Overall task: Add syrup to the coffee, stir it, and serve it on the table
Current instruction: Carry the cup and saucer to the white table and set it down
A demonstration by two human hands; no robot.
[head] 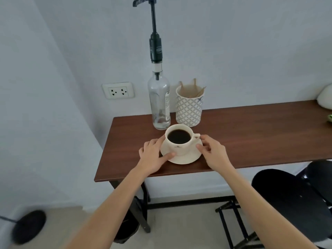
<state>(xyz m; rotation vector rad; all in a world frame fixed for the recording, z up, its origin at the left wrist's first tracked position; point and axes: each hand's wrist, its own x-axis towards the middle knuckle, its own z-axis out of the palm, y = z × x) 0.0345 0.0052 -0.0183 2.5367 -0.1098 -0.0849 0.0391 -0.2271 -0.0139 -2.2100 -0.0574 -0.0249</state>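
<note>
A cream cup (pixel 179 146) full of black coffee sits on a cream saucer (pixel 186 159) near the left end of the brown table (pixel 251 137). My left hand (pixel 154 155) holds the saucer's left rim, thumb on its front edge. My right hand (pixel 212 151) holds the saucer's right rim, fingertips just below the cup's handle. Right behind the cup stands a clear glass syrup bottle (pixel 159 103) with a tall black pump. A patterned white holder (pixel 189 106) with wooden stir sticks stands to the bottle's right.
A wall socket (pixel 118 90) is on the wall behind the table's left end. A black chair (pixel 294 200) stands at the lower right. A white object (pixel 325 97) lies at the table's far right edge. A round black base (pixel 29 226) rests on the floor at the left.
</note>
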